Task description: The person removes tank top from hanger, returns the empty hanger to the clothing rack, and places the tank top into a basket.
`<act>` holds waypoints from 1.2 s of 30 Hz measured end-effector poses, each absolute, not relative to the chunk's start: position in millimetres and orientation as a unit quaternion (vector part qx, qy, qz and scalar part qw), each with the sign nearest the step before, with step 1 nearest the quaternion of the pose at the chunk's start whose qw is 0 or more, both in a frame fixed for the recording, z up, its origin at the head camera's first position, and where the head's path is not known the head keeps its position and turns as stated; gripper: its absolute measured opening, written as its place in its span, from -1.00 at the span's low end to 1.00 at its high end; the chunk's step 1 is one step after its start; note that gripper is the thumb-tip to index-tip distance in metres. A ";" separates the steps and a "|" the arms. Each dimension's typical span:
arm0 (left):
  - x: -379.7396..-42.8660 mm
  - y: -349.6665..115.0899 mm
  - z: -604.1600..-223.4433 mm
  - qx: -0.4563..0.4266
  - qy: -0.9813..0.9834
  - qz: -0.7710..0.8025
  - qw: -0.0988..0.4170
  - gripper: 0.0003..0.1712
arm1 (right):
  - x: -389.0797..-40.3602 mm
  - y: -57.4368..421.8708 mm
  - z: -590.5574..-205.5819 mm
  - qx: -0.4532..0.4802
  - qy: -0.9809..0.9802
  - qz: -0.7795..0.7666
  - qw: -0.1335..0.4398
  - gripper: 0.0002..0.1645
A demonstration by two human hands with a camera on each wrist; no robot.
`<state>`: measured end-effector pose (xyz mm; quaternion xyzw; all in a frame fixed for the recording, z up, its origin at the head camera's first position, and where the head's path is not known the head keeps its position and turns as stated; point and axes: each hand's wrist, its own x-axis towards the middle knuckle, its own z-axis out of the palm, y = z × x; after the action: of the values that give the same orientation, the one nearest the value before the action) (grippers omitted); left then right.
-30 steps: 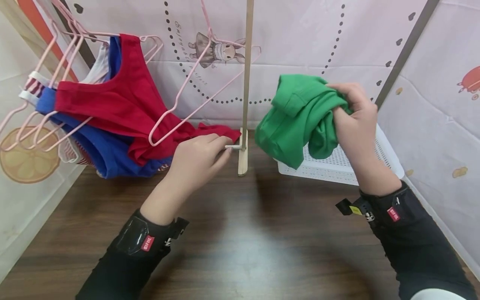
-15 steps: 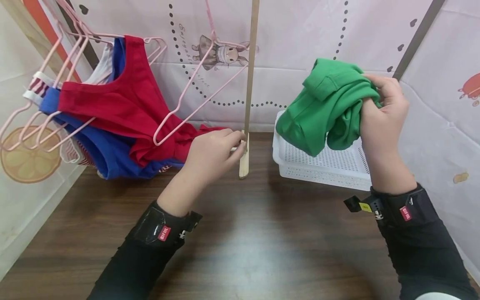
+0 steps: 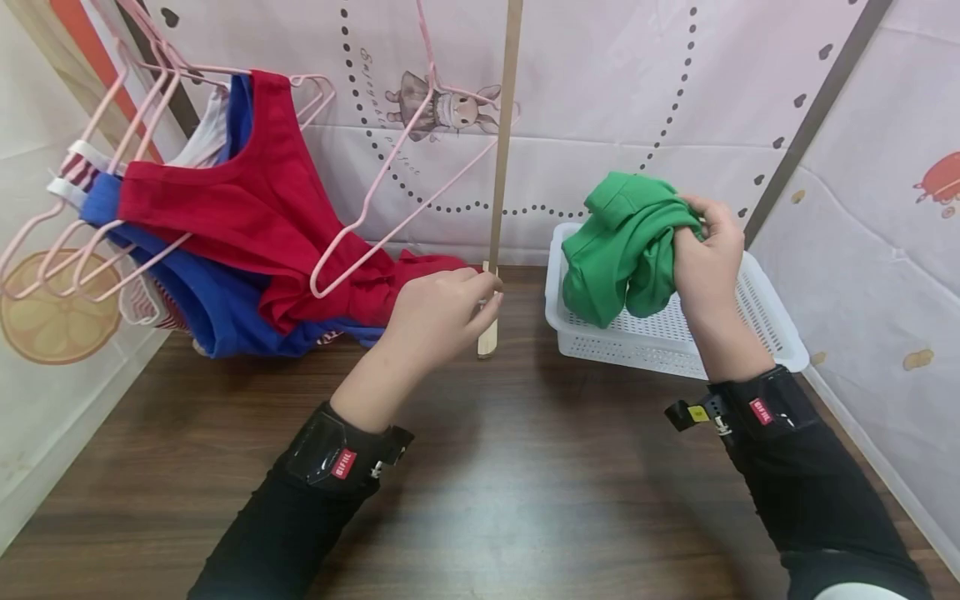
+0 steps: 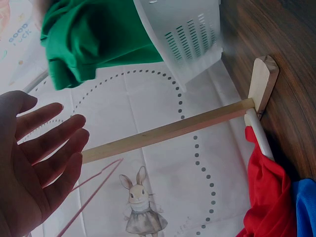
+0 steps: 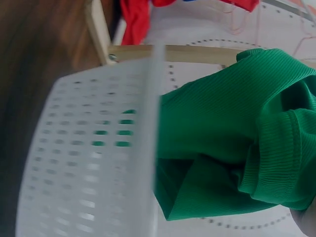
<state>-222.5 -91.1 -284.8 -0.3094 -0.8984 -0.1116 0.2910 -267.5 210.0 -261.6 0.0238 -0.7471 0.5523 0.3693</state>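
Note:
My right hand (image 3: 708, 262) holds a bunched green garment (image 3: 626, 242) over the white perforated basket (image 3: 626, 354). In the right wrist view the garment's ribbed fabric (image 5: 217, 118) hangs behind the basket's wall (image 5: 89, 148), its lower part partly hidden. My left hand (image 3: 442, 308) appears close to the foot of the wooden post (image 3: 502, 158) in the head view. The left wrist view shows this hand's loosely spread fingers (image 4: 54, 131) with nothing in them, apart from the post and the white rod (image 4: 260, 133).
A bare pink hanger (image 3: 367, 196) hangs left of the post. Farther left, a red tank top (image 3: 255, 200), a blue garment (image 3: 202, 292) and striped clothing hang on pink hangers. Dark wood tabletop (image 3: 480, 467) lies in front, with printed white cloth (image 3: 600, 83) behind.
My right hand went right and up, then came back left and down with the green garment, closer over the basket. My left hand shifted slightly right; its fingers earlier touched the white rod.

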 end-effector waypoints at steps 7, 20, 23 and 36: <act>-220.8 -92.1 -285.2 -0.307 -0.904 -0.105 0.278 -0.71 | -274.7 204.3 -279.5 0.013 -0.757 0.563 0.333 -0.67; -219.6 -92.9 -287.9 -0.307 -0.905 -0.111 0.273 -0.72 | -286.6 204.6 -305.3 -0.057 -0.772 0.547 0.317 -0.67; -219.5 -91.9 -288.8 -0.307 -0.905 -0.108 0.273 -0.73 | -287.2 202.4 -308.5 -0.082 -0.773 0.559 0.290 -0.65; -217.4 -92.3 -289.1 -0.306 -0.908 -0.103 0.266 -0.73 | -293.1 191.3 -317.8 -0.144 -0.732 0.647 0.158 -0.50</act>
<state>-217.4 -92.3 -289.1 -0.3064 -0.9080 -0.1032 0.2664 -293.1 191.3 -317.8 -0.1439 -0.7317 0.6472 0.1583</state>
